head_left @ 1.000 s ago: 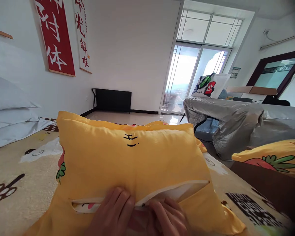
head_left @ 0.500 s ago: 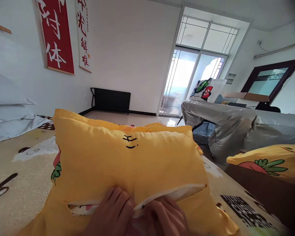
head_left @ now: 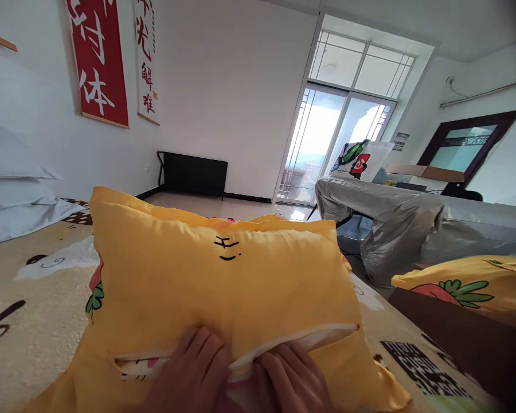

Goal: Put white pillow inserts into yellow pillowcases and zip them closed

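Note:
A stuffed yellow pillow in its pillowcase (head_left: 223, 281) stands propped up before me, with a small black "Hi" and smile printed on it. Across its lower part runs a slit with a whitish edging (head_left: 322, 338), gaping at both sides. Through the left gap shows a pale printed fabric (head_left: 144, 366). My left hand (head_left: 193, 364) is closed on the slit's edge left of centre. Just beside it, my right hand (head_left: 290, 373) pinches the edging, fingers curled partly into the right gap. Both fingertips are mostly hidden in the cloth.
Beneath lies a beige patterned blanket (head_left: 47, 321). White pillows (head_left: 17, 195) are stacked at the left. Another yellow pillow (head_left: 499, 281) rests on a brown box (head_left: 447, 327) at the right. Behind is a table under grey plastic (head_left: 395, 212) with a white bag (head_left: 361, 158) on it.
The view has shifted slightly. Both hands keep their hold on the slit's edges, and the pillow stays in nearly the same position.

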Demonstrator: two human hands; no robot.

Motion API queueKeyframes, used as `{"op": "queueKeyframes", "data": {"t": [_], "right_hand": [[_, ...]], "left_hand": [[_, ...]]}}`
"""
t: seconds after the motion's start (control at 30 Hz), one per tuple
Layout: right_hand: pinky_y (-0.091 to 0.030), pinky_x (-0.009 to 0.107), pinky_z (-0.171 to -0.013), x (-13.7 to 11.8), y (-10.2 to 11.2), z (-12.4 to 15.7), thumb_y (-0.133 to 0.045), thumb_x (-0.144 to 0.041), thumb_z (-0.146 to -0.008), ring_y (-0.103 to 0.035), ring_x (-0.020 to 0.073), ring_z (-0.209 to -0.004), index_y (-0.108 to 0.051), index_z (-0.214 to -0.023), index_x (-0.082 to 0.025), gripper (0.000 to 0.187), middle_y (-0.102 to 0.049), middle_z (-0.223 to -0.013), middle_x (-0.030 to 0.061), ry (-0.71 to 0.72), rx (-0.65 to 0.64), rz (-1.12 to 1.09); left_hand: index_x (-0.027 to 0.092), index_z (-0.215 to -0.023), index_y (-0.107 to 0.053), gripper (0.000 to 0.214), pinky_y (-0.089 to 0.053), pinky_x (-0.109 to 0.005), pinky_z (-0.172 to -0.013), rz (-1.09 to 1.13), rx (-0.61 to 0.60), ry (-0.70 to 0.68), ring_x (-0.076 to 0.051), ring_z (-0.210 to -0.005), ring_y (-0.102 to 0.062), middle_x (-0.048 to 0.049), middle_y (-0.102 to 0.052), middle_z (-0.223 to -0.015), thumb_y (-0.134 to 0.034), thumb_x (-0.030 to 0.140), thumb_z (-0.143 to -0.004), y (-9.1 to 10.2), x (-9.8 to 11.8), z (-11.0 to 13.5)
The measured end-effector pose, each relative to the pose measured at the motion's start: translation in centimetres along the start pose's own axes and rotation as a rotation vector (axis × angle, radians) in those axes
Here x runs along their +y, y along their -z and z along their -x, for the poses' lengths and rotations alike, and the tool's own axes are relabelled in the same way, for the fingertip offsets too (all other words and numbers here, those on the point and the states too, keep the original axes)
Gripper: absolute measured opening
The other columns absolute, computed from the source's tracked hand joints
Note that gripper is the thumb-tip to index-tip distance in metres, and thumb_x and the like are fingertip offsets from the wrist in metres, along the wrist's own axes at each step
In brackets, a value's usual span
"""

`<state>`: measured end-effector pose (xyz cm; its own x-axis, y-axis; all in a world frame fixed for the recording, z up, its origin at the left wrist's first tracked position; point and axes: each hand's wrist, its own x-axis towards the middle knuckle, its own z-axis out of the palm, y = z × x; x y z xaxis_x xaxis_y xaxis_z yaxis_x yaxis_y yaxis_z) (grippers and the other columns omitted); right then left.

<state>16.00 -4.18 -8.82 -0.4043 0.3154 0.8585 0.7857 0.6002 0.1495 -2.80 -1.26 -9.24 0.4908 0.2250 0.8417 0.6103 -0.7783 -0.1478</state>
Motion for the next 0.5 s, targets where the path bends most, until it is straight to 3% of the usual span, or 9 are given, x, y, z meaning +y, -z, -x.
{"op": "queueKeyframes", "data": {"t": [0.17, 0.37, 0.5], "right_hand": [[-0.033, 0.027, -0.054, 1.2, 0.9, 0.2, -0.05, -0.006, -0.086, -0.049, 0.0113, -0.047, -0.051, -0.07, -0.018, 0.02, -0.054, -0.052, -0.0017, -0.048, 0.068, 0.039], [-0.037, 0.026, -0.056, 2.7, 2.1, 1.3, -0.049, -0.006, -0.087, -0.053, 0.0113, -0.051, -0.055, -0.078, -0.018, 0.016, -0.058, -0.057, -0.0012, -0.081, 0.03, 0.077], [-0.037, 0.027, -0.061, 3.5, 2.7, 2.1, -0.05, -0.012, -0.09, -0.051, 0.0123, -0.054, -0.058, -0.077, -0.018, 0.016, -0.057, -0.056, -0.0014, -0.095, 0.063, 0.177]], "left_hand": [[0.015, -0.082, -0.051, 0.037, -0.038, -0.03, -0.073, 0.033, -0.036, 0.005, -0.018, -0.072, -0.045, -0.0028, -0.052, -0.073, -0.041, 0.049, -0.091, 0.0, -0.3, 0.3], [0.013, -0.084, -0.051, 0.032, -0.036, -0.028, -0.068, 0.105, 0.017, 0.014, -0.016, -0.069, -0.043, -0.0028, -0.052, -0.072, -0.047, 0.045, -0.089, 0.3, -0.2, 0.2], [0.013, -0.087, -0.051, 0.025, -0.037, -0.029, -0.072, 0.113, -0.042, 0.045, -0.017, -0.073, -0.044, -0.0031, -0.053, -0.076, -0.05, 0.038, -0.09, 0.4, -0.2, 0.6]]}}
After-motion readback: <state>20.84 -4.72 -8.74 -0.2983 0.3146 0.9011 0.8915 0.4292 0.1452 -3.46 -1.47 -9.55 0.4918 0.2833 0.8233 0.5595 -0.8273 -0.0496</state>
